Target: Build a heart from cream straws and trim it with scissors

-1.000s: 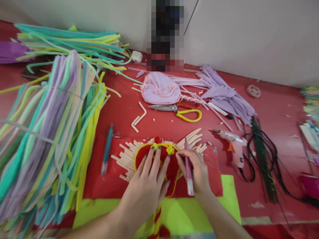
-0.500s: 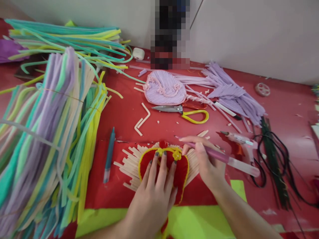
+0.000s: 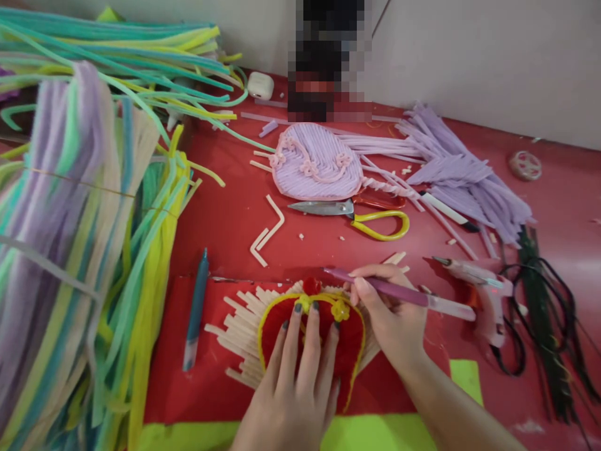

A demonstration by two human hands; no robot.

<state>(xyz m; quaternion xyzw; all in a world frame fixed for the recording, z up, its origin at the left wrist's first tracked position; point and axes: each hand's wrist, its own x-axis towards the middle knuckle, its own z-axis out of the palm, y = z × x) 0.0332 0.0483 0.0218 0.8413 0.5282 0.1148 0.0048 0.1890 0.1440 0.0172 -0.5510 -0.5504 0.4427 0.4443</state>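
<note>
My left hand (image 3: 293, 388) lies flat, fingers spread, over a red heart-like piece (image 3: 350, 341) edged in yellow. Its fingertips are close to a yellow flower (image 3: 305, 304); a second yellow flower (image 3: 340, 310) sits to the right. My right hand (image 3: 397, 319) is closed around a purple pen (image 3: 404, 290), whose thin tip points left, near a small red ball (image 3: 312, 286) at the piece's top edge. Beige strips (image 3: 244, 332) fan out from under the piece. Beneath lies a red sheet (image 3: 188, 401). My left hand hides the piece's lower middle.
Pipe cleaner bundles (image 3: 61, 188) fill the left side. A teal pen (image 3: 196, 310) lies left of the strips. Beyond are scissors (image 3: 323, 208) and a lilac oval piece (image 3: 319, 163). At right are a glue gun (image 3: 483, 285) with a black cord and dark green stems (image 3: 544, 351).
The purple pen lies more level, and its tip is slightly nearer the red ball. My left hand stays on the piece. The whole view has shifted a little.
</note>
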